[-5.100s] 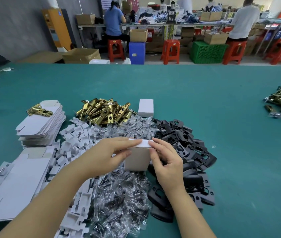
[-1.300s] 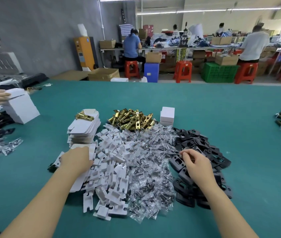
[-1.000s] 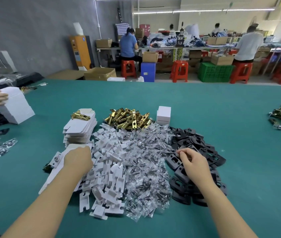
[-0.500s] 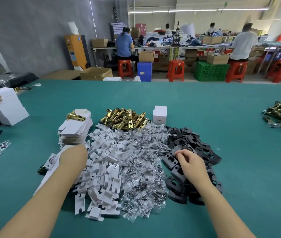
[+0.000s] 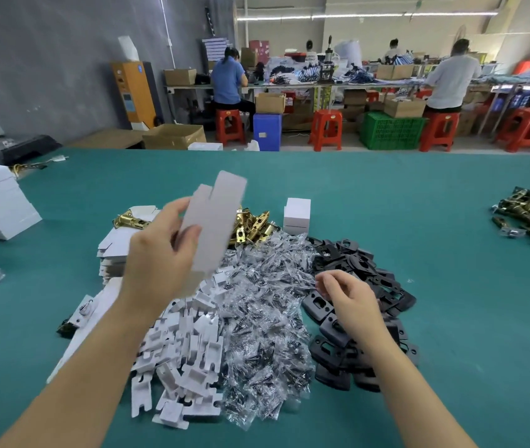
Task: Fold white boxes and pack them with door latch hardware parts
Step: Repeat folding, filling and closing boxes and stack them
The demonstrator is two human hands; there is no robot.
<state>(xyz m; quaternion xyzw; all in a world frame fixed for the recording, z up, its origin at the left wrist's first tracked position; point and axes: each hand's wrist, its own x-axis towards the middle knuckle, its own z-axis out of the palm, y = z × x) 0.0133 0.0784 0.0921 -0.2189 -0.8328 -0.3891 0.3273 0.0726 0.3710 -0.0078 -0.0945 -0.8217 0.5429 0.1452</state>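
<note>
Left hand (image 5: 160,253) pinches a flat box blank (image 5: 213,221) aloft; right hand (image 5: 351,295) hovers loosely curled, holding nothing.

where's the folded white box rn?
Head view, centre: the box stands on the green table behind the clear bags, right of the brass latches, beyond the black plates.
</note>
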